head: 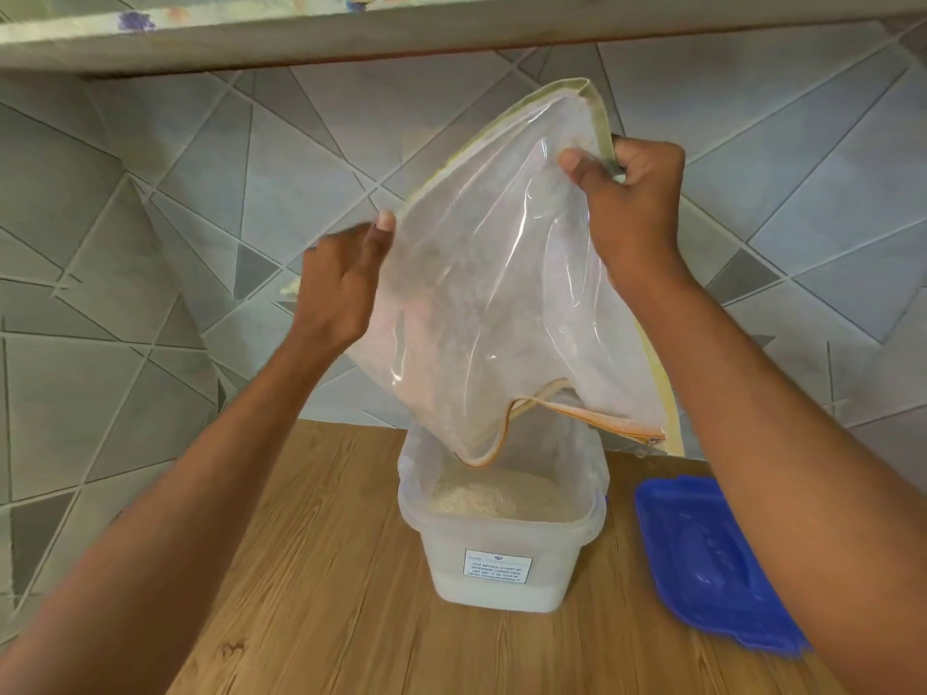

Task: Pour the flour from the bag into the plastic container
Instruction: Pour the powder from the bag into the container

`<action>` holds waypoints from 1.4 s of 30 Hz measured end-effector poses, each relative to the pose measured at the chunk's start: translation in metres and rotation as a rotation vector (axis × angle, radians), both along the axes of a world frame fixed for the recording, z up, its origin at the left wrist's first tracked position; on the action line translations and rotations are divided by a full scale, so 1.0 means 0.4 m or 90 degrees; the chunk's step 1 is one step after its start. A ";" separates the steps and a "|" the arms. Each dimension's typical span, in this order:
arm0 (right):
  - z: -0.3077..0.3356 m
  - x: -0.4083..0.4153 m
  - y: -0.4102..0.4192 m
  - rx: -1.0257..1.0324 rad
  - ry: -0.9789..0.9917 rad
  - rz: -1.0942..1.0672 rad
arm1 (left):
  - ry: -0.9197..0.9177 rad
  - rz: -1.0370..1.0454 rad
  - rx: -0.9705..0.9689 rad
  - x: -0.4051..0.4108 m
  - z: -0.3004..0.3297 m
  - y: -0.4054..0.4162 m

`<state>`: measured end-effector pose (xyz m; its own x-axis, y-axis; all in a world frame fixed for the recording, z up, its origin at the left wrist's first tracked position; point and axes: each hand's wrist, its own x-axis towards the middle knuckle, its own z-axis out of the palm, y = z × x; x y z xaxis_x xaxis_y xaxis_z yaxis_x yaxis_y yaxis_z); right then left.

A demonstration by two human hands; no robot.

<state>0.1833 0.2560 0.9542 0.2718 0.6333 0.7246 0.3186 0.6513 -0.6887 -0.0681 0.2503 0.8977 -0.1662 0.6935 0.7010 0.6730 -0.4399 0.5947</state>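
A clear plastic bag [496,293] with yellowish seams hangs upside down, its open zip mouth just above and partly inside the plastic container [501,564]. The bag looks almost empty, with only a dusty film inside. My left hand [346,288] grips the bag's left edge. My right hand [632,203] pinches the raised seam at the upper right. The translucent container stands lidless on the wooden counter [326,594] and holds a mound of pale flour [494,494]. A white label is stuck on its front.
A blue lid [712,559] lies flat on the counter right of the container, partly under my right forearm. A tiled wall [150,243] rises behind the counter. A shelf edge [401,37] runs overhead.
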 end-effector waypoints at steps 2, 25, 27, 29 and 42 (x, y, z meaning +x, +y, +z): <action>-0.001 -0.004 0.004 -0.004 0.008 0.000 | -0.049 0.033 0.065 0.001 -0.013 0.000; 0.004 -0.020 0.013 0.022 0.012 -0.026 | -0.016 0.015 0.008 -0.021 -0.032 0.036; 0.002 -0.018 0.016 0.026 0.021 -0.022 | -0.070 0.054 0.070 -0.019 -0.041 0.032; 0.002 -0.016 0.014 0.026 0.024 -0.022 | -0.097 0.180 0.200 -0.020 -0.032 0.022; 0.010 -0.025 -0.002 0.017 0.033 -0.002 | 0.049 0.094 -0.014 -0.041 -0.028 0.029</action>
<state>0.1732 0.2552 0.9583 0.3116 0.6128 0.7262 0.2842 0.6691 -0.6866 -0.0844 0.2620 0.8867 -0.2133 0.6806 0.7009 0.7731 -0.3211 0.5470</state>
